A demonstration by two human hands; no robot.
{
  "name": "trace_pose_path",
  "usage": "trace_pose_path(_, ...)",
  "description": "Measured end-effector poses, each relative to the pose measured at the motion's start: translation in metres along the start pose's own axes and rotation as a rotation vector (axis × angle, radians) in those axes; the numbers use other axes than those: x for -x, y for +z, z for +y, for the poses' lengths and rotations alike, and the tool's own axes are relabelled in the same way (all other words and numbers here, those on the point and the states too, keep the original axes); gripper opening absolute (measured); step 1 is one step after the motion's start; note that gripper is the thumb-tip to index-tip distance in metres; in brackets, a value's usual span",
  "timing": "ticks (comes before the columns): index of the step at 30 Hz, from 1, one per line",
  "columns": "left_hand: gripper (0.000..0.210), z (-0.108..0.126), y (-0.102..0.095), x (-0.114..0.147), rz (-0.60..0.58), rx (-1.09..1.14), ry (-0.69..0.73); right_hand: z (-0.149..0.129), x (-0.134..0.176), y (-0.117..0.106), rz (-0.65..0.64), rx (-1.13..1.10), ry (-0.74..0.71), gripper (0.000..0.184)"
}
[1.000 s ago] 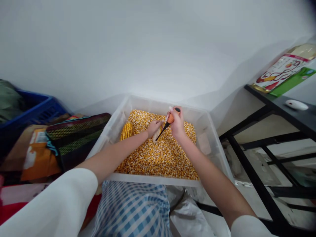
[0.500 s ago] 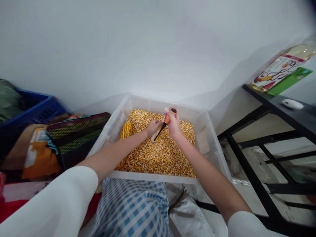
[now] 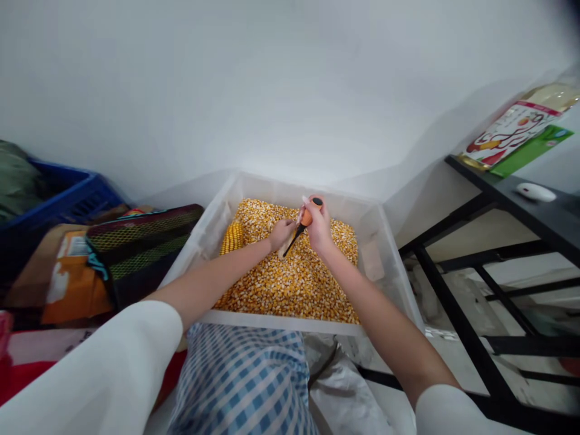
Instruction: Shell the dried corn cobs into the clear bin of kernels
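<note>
My right hand [image 3: 319, 226] is closed around the orange handle of a screwdriver-like tool [image 3: 307, 216], whose black shaft slants down to the left. My left hand [image 3: 281, 233] is closed on a pale corn cob [image 3: 284, 248], mostly hidden by my fingers and the tool. The shaft lies close against the cob; whether it touches cannot be made out. Both hands are over loose corn kernels [image 3: 294, 293] in a translucent plastic bin [image 3: 394, 266]. A yellow ear of corn [image 3: 232, 237] rests at the bin's left side, partly covered by my left forearm.
A black shelf rack [image 3: 489, 205] stands at the right, with a bottle [image 3: 512, 130] and a white computer mouse [image 3: 536, 192] on top. To the left are a blue crate [image 3: 86, 192] and a dark mesh bag [image 3: 145, 248]. A white wall [image 3: 272, 90] rises behind the bin.
Almost nothing differs. Both hands keep their hold on the cob and the tool in nearly the same place, and the view has shifted very slightly.
</note>
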State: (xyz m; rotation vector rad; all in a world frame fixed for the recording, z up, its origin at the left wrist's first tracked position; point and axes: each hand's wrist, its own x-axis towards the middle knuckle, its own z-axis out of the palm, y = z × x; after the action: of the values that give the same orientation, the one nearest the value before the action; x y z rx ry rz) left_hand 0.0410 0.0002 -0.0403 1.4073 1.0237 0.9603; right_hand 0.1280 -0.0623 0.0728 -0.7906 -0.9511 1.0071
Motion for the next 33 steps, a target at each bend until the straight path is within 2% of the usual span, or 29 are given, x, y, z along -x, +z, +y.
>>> trace_pose_path(4, 0.033, 0.0015, 0.0004, -0.0004, 0.001, -0.039, -0.004, 0.0026, 0.0010, 0.0003, 0.050, -0.009, -0.016, 0.025)
trace_pose_path(8, 0.034, 0.0033, 0.0003, -0.0016, 0.047, -0.080, 0.025, 0.0062, 0.0023, 0.0010, -0.034, 0.012, 0.052, 0.027)
trace_pose_path(12, 0.036, 0.0017, 0.0004, -0.0026, -0.001, -0.068, -0.013, 0.0007, 0.0004, 0.0009, 0.053, -0.015, -0.029, 0.028)
trace_pose_path(16, 0.038, 0.0002, 0.0002, -0.0030, 0.035, -0.112, 0.005, -0.0034, -0.0013, 0.0006, 0.033, -0.007, 0.012, 0.027)
trace_pose_path(19, 0.039, 0.0009, 0.0000, -0.0024, 0.011, -0.092, -0.007, -0.0027, -0.0017, 0.0000, 0.052, -0.052, -0.030, 0.026)
trace_pose_path(23, 0.038, 0.0001, 0.0004, -0.0033, 0.044, -0.076, -0.002, -0.0006, -0.0011, -0.0006, 0.009, -0.030, 0.005, 0.026)
trace_pose_path(27, 0.037, -0.0031, 0.0005, -0.0060, 0.037, -0.042, -0.022, 0.0004, -0.0008, -0.0012, 0.049, -0.025, -0.022, 0.026)
trace_pose_path(31, 0.036, -0.0043, 0.0002, -0.0069, 0.064, -0.055, 0.012, 0.0026, 0.0001, -0.0013, -0.006, -0.014, 0.001, 0.025)
trace_pose_path(33, 0.036, -0.0035, 0.0000, -0.0068, 0.054, -0.038, -0.002, 0.0030, 0.0005, -0.0013, 0.008, -0.022, -0.010, 0.025)
